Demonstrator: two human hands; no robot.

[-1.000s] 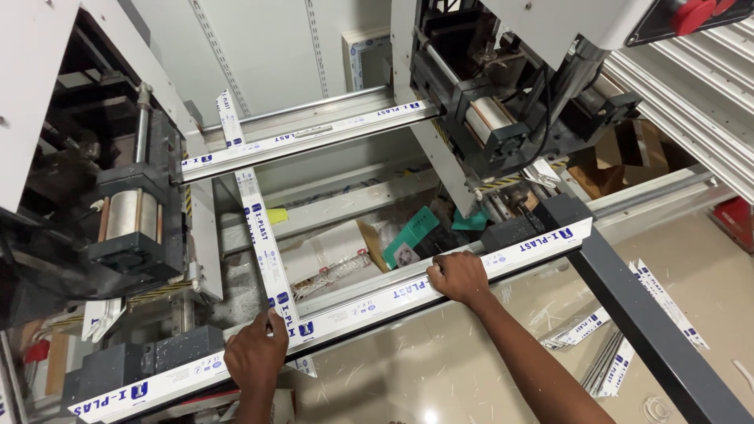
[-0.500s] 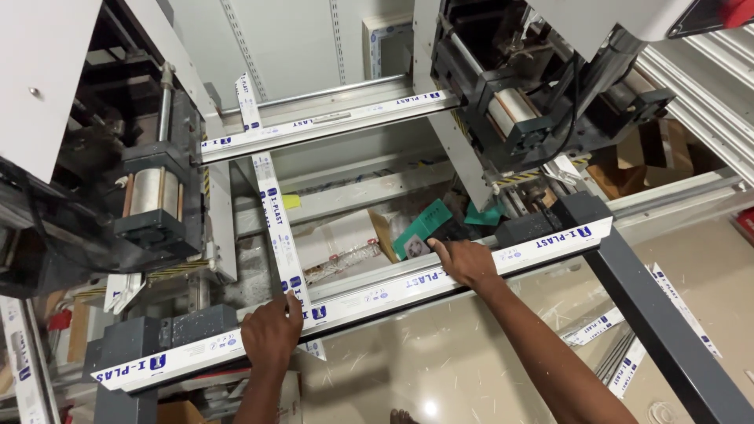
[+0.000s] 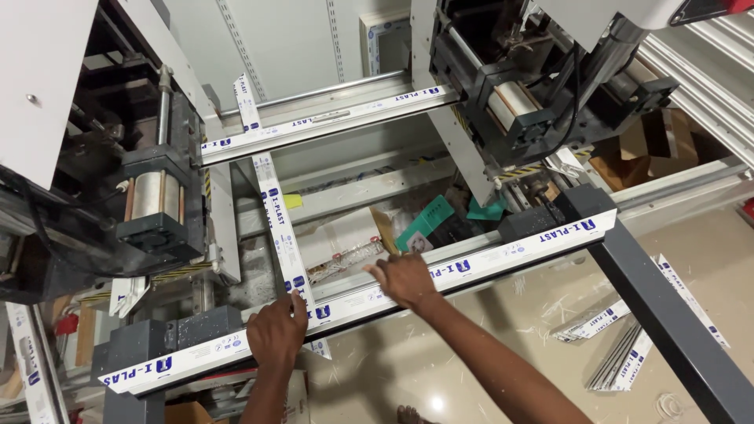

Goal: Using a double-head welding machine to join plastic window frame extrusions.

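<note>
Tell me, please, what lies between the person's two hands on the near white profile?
In the head view, the cross profile meets the near white profile between the left hand and right hand.

Right hand has slid left along the near white profile

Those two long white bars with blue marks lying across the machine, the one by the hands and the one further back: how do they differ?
The near bar has both hands on it, the left hand and the right hand; nobody touches the far bar. The near bar looks longer, sticking out past the dark blocks at both ends; the far bar ends at the machine heads. Both are white with blue markings and lie roughly parallel, joined by a cross bar.
</note>
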